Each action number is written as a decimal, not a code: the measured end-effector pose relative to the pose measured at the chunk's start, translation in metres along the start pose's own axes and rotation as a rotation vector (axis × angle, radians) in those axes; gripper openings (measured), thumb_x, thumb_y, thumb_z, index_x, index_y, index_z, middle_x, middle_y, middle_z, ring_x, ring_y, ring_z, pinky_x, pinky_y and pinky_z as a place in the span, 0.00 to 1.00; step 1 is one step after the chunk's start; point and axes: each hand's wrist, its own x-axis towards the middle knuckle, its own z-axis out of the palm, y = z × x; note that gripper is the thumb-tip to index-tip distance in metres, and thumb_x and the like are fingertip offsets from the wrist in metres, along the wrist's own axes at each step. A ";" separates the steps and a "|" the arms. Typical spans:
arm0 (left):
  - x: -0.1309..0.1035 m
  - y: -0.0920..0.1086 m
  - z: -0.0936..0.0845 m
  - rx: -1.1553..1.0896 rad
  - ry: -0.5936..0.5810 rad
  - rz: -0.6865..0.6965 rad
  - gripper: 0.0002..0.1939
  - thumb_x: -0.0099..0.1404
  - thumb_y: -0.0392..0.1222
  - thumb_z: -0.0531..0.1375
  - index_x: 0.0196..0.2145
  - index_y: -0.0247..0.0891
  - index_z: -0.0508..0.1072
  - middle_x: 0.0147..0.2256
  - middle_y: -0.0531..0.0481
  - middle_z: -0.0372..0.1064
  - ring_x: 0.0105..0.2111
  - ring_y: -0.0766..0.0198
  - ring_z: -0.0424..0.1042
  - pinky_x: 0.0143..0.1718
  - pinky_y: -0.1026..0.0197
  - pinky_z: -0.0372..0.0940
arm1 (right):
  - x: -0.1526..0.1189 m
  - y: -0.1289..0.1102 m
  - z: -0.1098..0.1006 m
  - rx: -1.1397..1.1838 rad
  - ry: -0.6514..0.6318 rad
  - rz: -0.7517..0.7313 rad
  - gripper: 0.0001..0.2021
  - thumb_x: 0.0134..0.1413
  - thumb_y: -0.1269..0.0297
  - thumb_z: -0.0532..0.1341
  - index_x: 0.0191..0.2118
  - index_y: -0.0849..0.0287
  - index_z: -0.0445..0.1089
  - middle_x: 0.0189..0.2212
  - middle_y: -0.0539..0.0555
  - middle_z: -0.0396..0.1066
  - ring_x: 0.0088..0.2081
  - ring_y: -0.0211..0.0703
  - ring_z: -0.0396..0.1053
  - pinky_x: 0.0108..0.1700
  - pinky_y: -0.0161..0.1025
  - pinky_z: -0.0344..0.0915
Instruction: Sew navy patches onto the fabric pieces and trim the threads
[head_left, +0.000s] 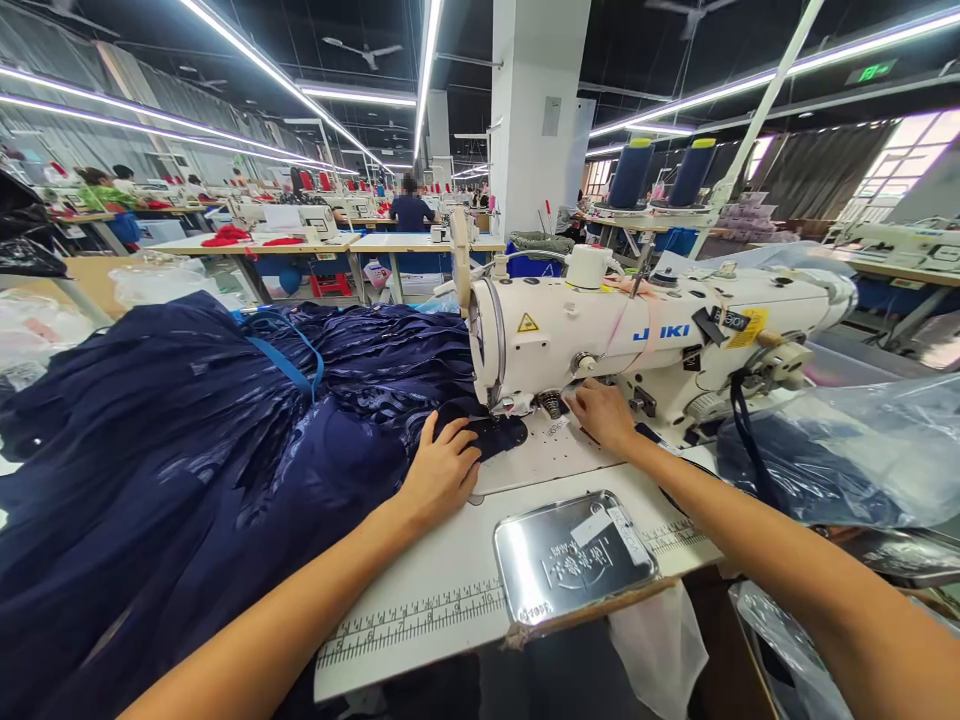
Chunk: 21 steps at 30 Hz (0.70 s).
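A white sewing machine (600,330) stands on a pale table (420,575). My left hand (444,468) lies with fingers apart on dark navy fabric (499,437) beside the needle area. Under the machine's arm, my right hand (600,412) has its fingers drawn together near the machine bed; whatever they may hold is too small to make out. A large heap of navy garments (225,440) with a blue strap (289,368) over it fills the left side. A shiny metal tray (540,565) sits at the table's front edge.
Clear plastic bags (885,440) with dark cloth lie right of the machine. Two navy thread cones (631,178) stand behind it. A white pillar (536,110) rises further back. A person in dark clothes (411,211) sits at another table. Printed rulers run along the front edge.
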 end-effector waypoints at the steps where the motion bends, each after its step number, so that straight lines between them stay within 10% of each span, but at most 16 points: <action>1: 0.000 0.000 0.001 0.004 0.008 0.000 0.12 0.61 0.34 0.50 0.35 0.38 0.73 0.40 0.44 0.71 0.51 0.51 0.62 0.55 0.35 0.45 | -0.003 0.003 -0.005 -0.160 -0.002 -0.081 0.09 0.49 0.70 0.54 0.22 0.60 0.66 0.25 0.56 0.68 0.28 0.43 0.65 0.35 0.40 0.56; 5: 0.004 0.002 0.006 0.032 0.023 0.009 0.14 0.62 0.33 0.49 0.34 0.37 0.74 0.38 0.45 0.71 0.48 0.53 0.63 0.55 0.38 0.46 | -0.016 -0.008 -0.006 -0.459 -0.123 -0.316 0.14 0.48 0.80 0.51 0.37 0.61 0.70 0.27 0.56 0.71 0.29 0.44 0.67 0.37 0.42 0.56; 10: 0.010 0.007 0.009 0.084 -0.038 -0.004 0.13 0.62 0.33 0.50 0.36 0.35 0.74 0.35 0.44 0.69 0.41 0.54 0.63 0.51 0.43 0.52 | -0.021 -0.039 0.014 -0.042 -0.329 -0.499 0.11 0.51 0.76 0.54 0.36 0.58 0.71 0.33 0.53 0.73 0.34 0.43 0.70 0.41 0.41 0.61; 21: 0.018 0.015 0.018 0.032 -0.182 -0.078 0.17 0.61 0.32 0.48 0.45 0.36 0.71 0.34 0.42 0.66 0.37 0.54 0.61 0.38 0.49 0.53 | -0.020 -0.026 0.039 0.302 -0.304 -0.667 0.12 0.56 0.72 0.52 0.39 0.58 0.73 0.36 0.55 0.71 0.37 0.40 0.68 0.41 0.42 0.66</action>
